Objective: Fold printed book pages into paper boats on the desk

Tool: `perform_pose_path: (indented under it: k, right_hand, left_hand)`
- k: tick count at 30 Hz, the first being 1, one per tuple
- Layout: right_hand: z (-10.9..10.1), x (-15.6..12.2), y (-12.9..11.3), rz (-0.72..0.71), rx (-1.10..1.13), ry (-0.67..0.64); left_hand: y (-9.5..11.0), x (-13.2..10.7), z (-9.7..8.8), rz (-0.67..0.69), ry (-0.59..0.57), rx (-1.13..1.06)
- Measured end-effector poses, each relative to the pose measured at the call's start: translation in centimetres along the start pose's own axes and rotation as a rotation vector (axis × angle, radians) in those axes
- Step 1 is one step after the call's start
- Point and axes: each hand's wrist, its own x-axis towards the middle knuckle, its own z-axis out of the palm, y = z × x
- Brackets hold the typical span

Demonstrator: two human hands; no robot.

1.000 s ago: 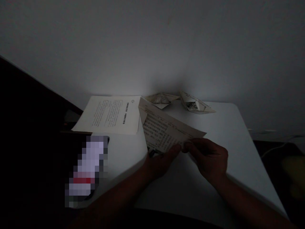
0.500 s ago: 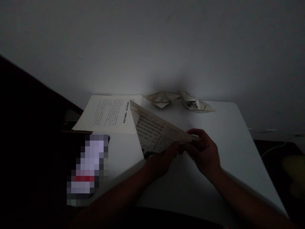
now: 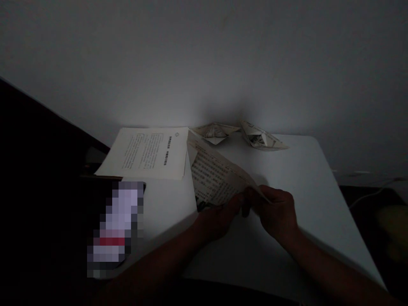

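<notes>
A folded sheet of printed paper (image 3: 216,174) is held above the white table, its pointed left end tilted up toward the wall. My left hand (image 3: 219,216) grips its lower edge, thumb on the printed face. At the right end my right hand (image 3: 277,208) is closed on the same paper, close beside the left fingertips. Some fingers of both hands are hidden behind the paper and in shadow. Beyond it, two folded paper boats, one on the left (image 3: 215,132) and one on the right (image 3: 263,138), stand against the wall.
A stack of printed sheets (image 3: 143,153) lies at the table's back left. In front of it is a phone (image 3: 116,225) with a blurred-out screen. The white table (image 3: 318,204) meets a pale wall (image 3: 204,63). A thin cable (image 3: 369,195) runs at the right.
The paper's left tip has dropped and shifted right, uncovering more of the printed stack. My right hand has lowered slightly, its fingers now bending the paper's right end downward.
</notes>
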Motion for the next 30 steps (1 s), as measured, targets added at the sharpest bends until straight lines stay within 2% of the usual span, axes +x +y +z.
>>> perform_pose_path:
  k: [5, 7, 12, 17, 20, 25, 27, 30]
  right_hand:
    - [0.1, 0.1, -0.3, 0.066, 0.096, -0.077]
    - [0.0, 0.1, -0.4, 0.067, 0.109, -0.115]
    - [-0.1, 0.0, -0.3, 0.089, 0.114, -0.113]
    - [-1.4, 0.5, 0.7, 0.065, 0.12, -0.267]
    - [-2.6, 1.2, 1.7, 0.005, 0.135, -0.313]
    - [-4.0, 2.5, 2.8, -0.076, 0.305, -0.136]
    - [-4.4, 2.9, 2.7, -0.099, 0.319, -0.115]
    - [-5.0, 3.0, 2.3, -0.133, 0.319, -0.128]
  left_hand:
    - [0.3, 0.2, -0.1, 0.012, 0.074, -0.077]
    - [0.5, 0.3, -0.1, 0.027, 0.068, -0.12]
    - [0.8, 0.5, -0.3, 0.02, 0.067, -0.172]
    - [0.0, 1.0, -1.1, 0.074, 0.116, -0.343]
    - [-0.6, 1.1, -1.7, 0.078, 0.053, -0.477]
    - [-0.8, 0.9, -2.8, -0.012, -0.03, -0.514]
    - [-0.6, 0.8, -3.2, -0.006, -0.101, -0.555]
    - [-0.2, 1.0, -3.6, 0.009, -0.27, -0.584]
